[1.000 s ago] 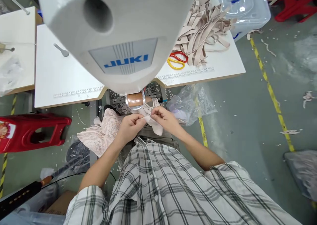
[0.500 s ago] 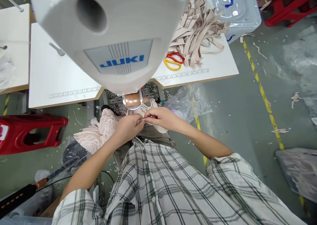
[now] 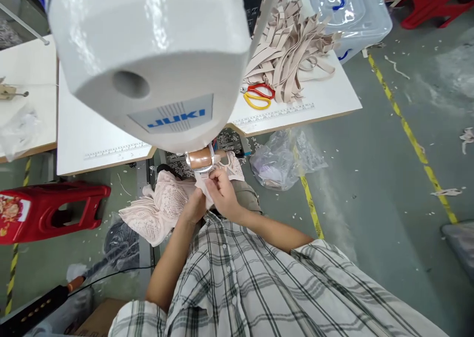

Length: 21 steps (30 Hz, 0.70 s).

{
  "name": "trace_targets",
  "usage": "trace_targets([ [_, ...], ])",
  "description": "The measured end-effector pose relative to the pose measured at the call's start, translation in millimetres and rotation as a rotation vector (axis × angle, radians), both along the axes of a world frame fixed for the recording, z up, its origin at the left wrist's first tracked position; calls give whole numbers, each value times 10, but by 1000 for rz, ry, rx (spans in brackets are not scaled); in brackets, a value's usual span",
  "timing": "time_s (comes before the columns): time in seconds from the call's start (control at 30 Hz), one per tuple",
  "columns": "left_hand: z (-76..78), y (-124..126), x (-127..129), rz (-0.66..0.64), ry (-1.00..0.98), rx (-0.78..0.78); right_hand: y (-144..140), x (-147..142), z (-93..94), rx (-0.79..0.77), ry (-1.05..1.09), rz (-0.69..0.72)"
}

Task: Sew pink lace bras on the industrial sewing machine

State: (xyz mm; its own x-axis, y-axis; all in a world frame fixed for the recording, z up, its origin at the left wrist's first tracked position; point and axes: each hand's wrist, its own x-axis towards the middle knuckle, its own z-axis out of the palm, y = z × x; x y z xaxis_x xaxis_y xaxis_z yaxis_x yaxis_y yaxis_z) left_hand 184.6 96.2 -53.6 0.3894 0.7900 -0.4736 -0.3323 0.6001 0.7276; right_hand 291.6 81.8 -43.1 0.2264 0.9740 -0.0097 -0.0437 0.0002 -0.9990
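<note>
Below the head of a white JUKI sewing machine (image 3: 174, 80), my left hand (image 3: 195, 206) is closed on the lower end of a pale pink fabric strip (image 3: 203, 185). My right hand (image 3: 224, 193) pinches the same strip from the right, its fingers bent around the edge. The strip runs up toward the metal-framed part (image 3: 200, 159) under the machine head. To the left hangs a pale pink lace bra (image 3: 168, 201), bunched in folds. More lace (image 3: 234, 166) shows to the right of my hands. Whether the strip joins the bra is hidden.
On the white table (image 3: 259, 124) lie red-and-yellow scissors (image 3: 258, 96) and a heap of beige straps (image 3: 292, 55). A clear lidded box (image 3: 355, 16) stands behind. A red stool (image 3: 55, 211) is at left. Plastic bags (image 3: 285, 161) and scraps lie on the floor.
My hands had their fingertips together over the fabric; now the left is lower and the right higher, with the strip stretched between them. The view has shifted slightly.
</note>
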Motion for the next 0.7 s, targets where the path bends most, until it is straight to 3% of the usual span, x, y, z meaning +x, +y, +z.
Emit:
trace_targets([
  [0.13, 209, -105, 85, 316, 171, 89, -65, -108, -77, 128, -59, -52],
  [0.2, 286, -137, 64, 372, 302, 205, -74, -49, -83, 124, -58, -18],
  [0.3, 396, -102, -70, 210, 535, 424, -71, 190, -6, 139, -184, 49],
  [0.4, 537, -35, -235, -152, 647, 544, -44, 491, 132, 253, -395, 104],
  [0.47, 638, -9, -298, -364, 657, 562, -29, 633, 215, 282, -468, 318],
  [0.57, 760, 14, -308, -495, 708, 571, -44, 717, 284, 163, -467, 623],
  [0.63, 815, 33, -295, -529, 704, 569, -72, 736, 294, 68, -442, 601],
  [0.7, 851, 57, -288, -497, 667, 524, -95, 767, 291, 27, -424, 436],
])
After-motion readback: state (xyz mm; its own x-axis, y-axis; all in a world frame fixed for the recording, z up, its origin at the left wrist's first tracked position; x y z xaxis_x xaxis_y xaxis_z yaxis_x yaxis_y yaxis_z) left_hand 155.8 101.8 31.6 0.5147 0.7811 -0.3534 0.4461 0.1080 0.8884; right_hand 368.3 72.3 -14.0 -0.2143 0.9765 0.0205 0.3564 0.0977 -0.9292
